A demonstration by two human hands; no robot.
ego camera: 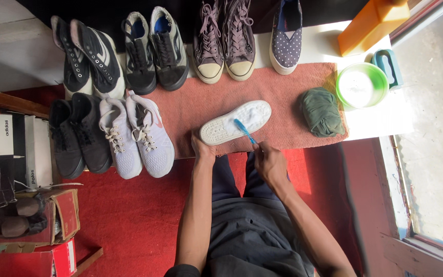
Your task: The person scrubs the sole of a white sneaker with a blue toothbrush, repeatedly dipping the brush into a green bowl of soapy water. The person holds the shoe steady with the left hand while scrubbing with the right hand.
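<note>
A white shoe [232, 124] lies sole-up on the reddish mat [201, 97], its sole covered in white foam. My left hand [202, 150] grips the shoe at its heel end, near the mat's front edge. My right hand [268, 161] holds a blue toothbrush [244, 130], and the bristle end rests on the foamy sole.
A folded green cloth [321, 111] and a green bowl of white liquid [361, 85] sit right of the shoe, near an orange box [370, 23]. Several pairs of shoes line the mat's back and left: black [91, 59], dark grey [155, 51], purple high-tops [224, 38], white sneakers [137, 136]. Shoeboxes [21, 149] stand at left.
</note>
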